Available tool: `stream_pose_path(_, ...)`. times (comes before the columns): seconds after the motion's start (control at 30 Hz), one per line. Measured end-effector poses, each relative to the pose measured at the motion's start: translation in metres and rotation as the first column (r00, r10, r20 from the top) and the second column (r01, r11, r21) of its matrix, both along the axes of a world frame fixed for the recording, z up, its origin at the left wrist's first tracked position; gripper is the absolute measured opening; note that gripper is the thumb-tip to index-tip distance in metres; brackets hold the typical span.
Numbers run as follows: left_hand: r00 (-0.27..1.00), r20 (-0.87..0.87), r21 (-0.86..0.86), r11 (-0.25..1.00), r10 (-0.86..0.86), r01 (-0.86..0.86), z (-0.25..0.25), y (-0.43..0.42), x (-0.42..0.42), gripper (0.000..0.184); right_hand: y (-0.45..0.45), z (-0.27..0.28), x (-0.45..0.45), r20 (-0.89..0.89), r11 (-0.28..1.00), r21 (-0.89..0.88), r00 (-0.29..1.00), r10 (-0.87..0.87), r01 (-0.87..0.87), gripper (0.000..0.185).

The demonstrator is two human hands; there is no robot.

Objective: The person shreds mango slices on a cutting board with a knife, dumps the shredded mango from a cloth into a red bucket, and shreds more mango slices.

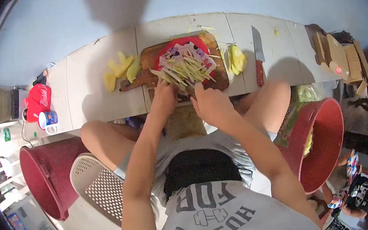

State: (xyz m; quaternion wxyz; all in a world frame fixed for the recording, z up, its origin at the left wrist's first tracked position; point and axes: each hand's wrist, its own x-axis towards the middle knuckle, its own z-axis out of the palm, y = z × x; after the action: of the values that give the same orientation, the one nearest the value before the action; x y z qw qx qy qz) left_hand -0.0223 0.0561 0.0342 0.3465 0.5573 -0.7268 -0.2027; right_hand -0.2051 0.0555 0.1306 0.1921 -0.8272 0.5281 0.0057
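Head view showed the pale green strips (185, 69) in a loose heap on a red patterned piece (193, 40); whether it was a plate or a cloth, I could not tell. Under it was the wooden board (221, 78). I judged the strips to be light, thin, a little stiff and probably wet, so they could slide apart, and one alone could snap if I bent it. The better hold was a small bunch, taken gently around its middle, not by the tips.

The heap lay just ahead of my two hands. My left hand (164, 94) was at its near left edge, with the fingers curled in and touching the lowest strips; how firmly they held, I cannot tell. My right hand (212, 106) was at the near right edge, half closed, and what was inside it was hidden. Yellow pieces (236, 59) lay right of the board, and the knife (259, 69) lay farther right, apart from both hands.
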Motion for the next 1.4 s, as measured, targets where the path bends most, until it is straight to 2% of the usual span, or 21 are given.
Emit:
stream_pose_path(0.1,1.0,0.007,0.059,0.998,0.015,-0.016,0.005,0.007,-0.001,0.036,0.012,-0.015,-0.003,-0.01,0.995,0.089,0.999,-0.049,0.05,0.028)
stream_pose_path(0.2,1.0,0.021,0.003,1.0,0.005,-0.005,-0.004,0.007,0.003,0.034,0.01,-0.012,-0.004,-0.046,0.984,0.172,0.998,-0.038,0.046,0.029)
stream_pose_path(0.27,1.0,-0.016,0.041,0.999,0.011,-0.01,0.0,0.01,0.0,0.033,0.012,0.013,0.002,-0.029,0.999,0.041,0.999,-0.015,0.016,0.03)
stream_pose_path(0.37,0.999,-0.026,0.052,0.998,0.03,-0.028,-0.002,0.011,0.002,0.032,0.012,-0.033,-0.003,-0.007,0.995,0.09,0.999,-0.047,0.048,0.031)
stream_pose_path(0.47,0.998,-0.02,0.025,0.998,0.053,-0.052,0.003,-0.002,0.003,0.032,0.013,-0.023,-0.004,-0.023,0.999,0.031,0.999,-0.023,0.024,0.031)
stream_pose_path(0.57,0.996,-0.081,0.072,0.997,0.046,-0.04,0.0,0.004,0.003,0.032,0.015,0.008,0.003,0.001,0.994,0.096,0.999,-0.046,0.046,0.031)
stream_pose_path(0.63,0.99,-0.132,0.1,0.994,0.045,-0.032,-0.004,0.015,0.001,0.031,0.022,-0.023,0.001,-0.001,0.993,0.096,0.997,-0.071,0.071,0.031)
stream_pose_path(0.7,0.998,-0.008,-0.088,0.994,0.061,-0.061,-0.002,0.008,0.001,0.03,0.013,-0.03,-0.001,0.003,0.994,0.055,0.996,-0.091,0.091,0.031)
stream_pose_path(0.73,0.997,-0.005,-0.099,0.992,0.076,-0.076,-0.001,0.002,0.005,0.03,0.007,-0.025,0.001,0.02,0.998,0.032,0.999,-0.05,0.049,0.03)
stream_pose_path(0.8,0.996,-0.091,-0.02,1.0,0.022,-0.024,-0.003,0.01,0.003,0.031,0.026,-0.009,0.0,0.024,0.998,0.054,0.999,-0.046,0.045,0.03)
stream_pose_path(0.83,0.981,-0.163,0.141,0.986,0.108,-0.085,-0.007,0.009,0.001,0.031,0.021,0.003,0.005,0.017,0.997,0.055,0.998,-0.058,0.057,0.03)
stream_pose_path(0.87,0.98,-0.164,0.144,0.986,0.111,-0.087,-0.012,0.01,0.003,0.031,0.023,0.008,0.006,0.003,0.994,0.075,0.997,-0.077,0.077,0.029)
stream_pose_path(0.93,0.998,-0.049,-0.062,0.997,0.043,-0.046,-0.002,0.014,0.005,0.03,0.029,-0.021,0.002,0.037,0.994,0.067,0.996,-0.086,0.083,0.03)
stream_pose_path(1.03,0.999,0.0,-0.132,0.99,0.046,-0.046,-0.013,0.011,0.007,0.029,0.022,-0.018,0.004,-0.036,0.99,0.115,0.996,-0.08,0.084,0.031)
stream_pose_path(1.1,0.999,-0.002,-0.023,0.998,0.054,-0.054,-0.009,0.022,0.002,0.029,0.021,0.004,0.006,-0.011,0.99,0.124,0.998,-0.06,0.061,0.031)
stream_pose_path(1.17,0.996,0.0,0.06,0.994,0.087,-0.087,-0.006,0.018,0.005,0.029,0.018,-0.01,0.007,-0.005,0.992,0.114,0.998,-0.058,0.058,0.031)
stream_pose_path(1.23,0.996,-0.064,-0.112,0.992,0.055,-0.062,-0.012,0.014,0.006,0.027,0.025,-0.02,0.005,-0.003,0.991,0.114,0.997,-0.073,0.073,0.031)
stream_pose_path(1.33,0.998,0.008,-0.1,0.993,0.068,-0.067,-0.02,0.014,0.008,0.027,0.025,-0.016,0.008,-0.029,0.982,0.164,0.995,-0.09,0.094,0.031)
stream_pose_path(1.4,0.998,-0.028,-0.076,0.995,0.058,-0.06,-0.021,0.015,0.006,0.027,0.018,-0.005,0.009,0.031,0.991,0.116,0.997,-0.077,0.073,0.032)
